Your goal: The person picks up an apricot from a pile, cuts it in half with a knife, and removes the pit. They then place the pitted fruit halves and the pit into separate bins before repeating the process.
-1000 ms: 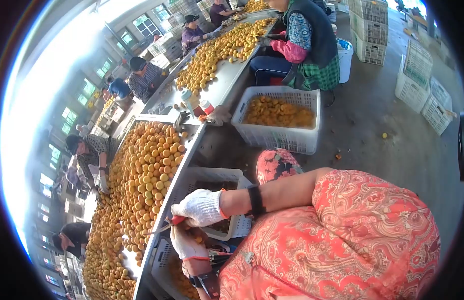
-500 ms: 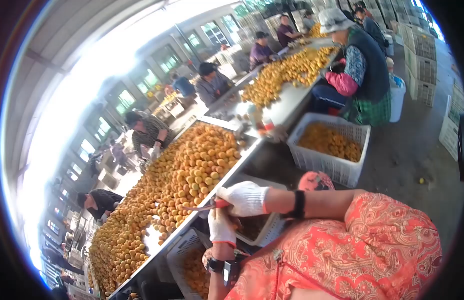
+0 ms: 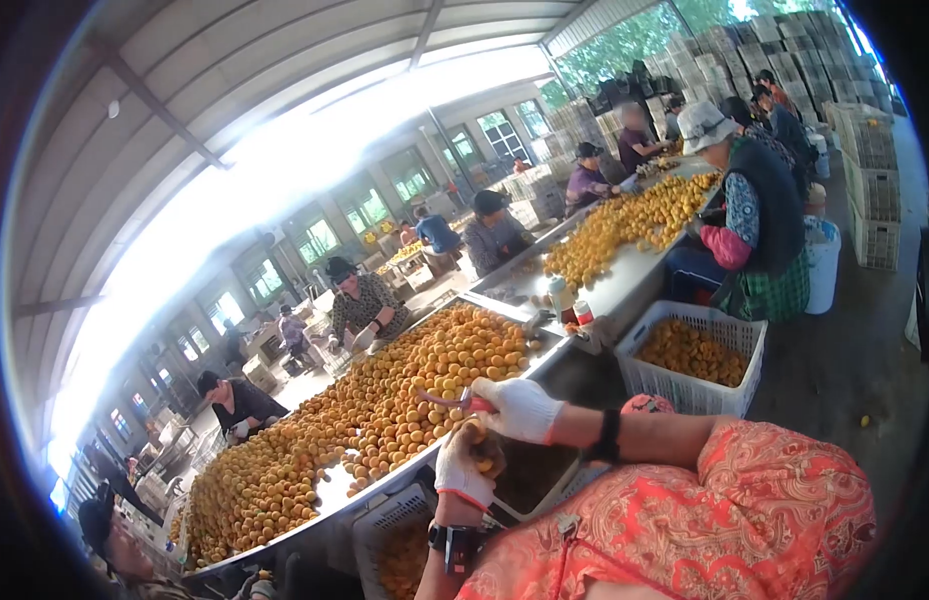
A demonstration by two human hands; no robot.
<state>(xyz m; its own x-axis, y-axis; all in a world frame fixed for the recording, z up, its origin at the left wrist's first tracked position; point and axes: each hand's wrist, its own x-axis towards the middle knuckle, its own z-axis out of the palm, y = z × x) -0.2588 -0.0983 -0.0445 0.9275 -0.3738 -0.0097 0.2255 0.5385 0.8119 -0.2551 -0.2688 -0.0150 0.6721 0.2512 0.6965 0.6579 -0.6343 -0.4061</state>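
My right hand (image 3: 522, 409), in a white knit glove, is closed around a red-handled tool (image 3: 477, 404) whose thin, slightly curved end points left above the fruit. Just below it, my left hand (image 3: 463, 470), also gloved, is closed on an apricot (image 3: 485, 452), partly hidden by the fingers. Both hands are close together at the near edge of the sorting table (image 3: 335, 487), which carries a big heap of apricots (image 3: 385, 385).
Below the table edge stands a crate (image 3: 370, 535) with fruit pieces; another white crate (image 3: 685, 395) of fruit is at right. A bottle (image 3: 561, 298) stands near the table joint. Several people work along both sides. Stacked crates (image 3: 870, 190) rise at far right.
The camera view has tilted up, showing more roof and background, so the scene sits lower. My hands have parted slightly, and the apricot in my left hand now shows.
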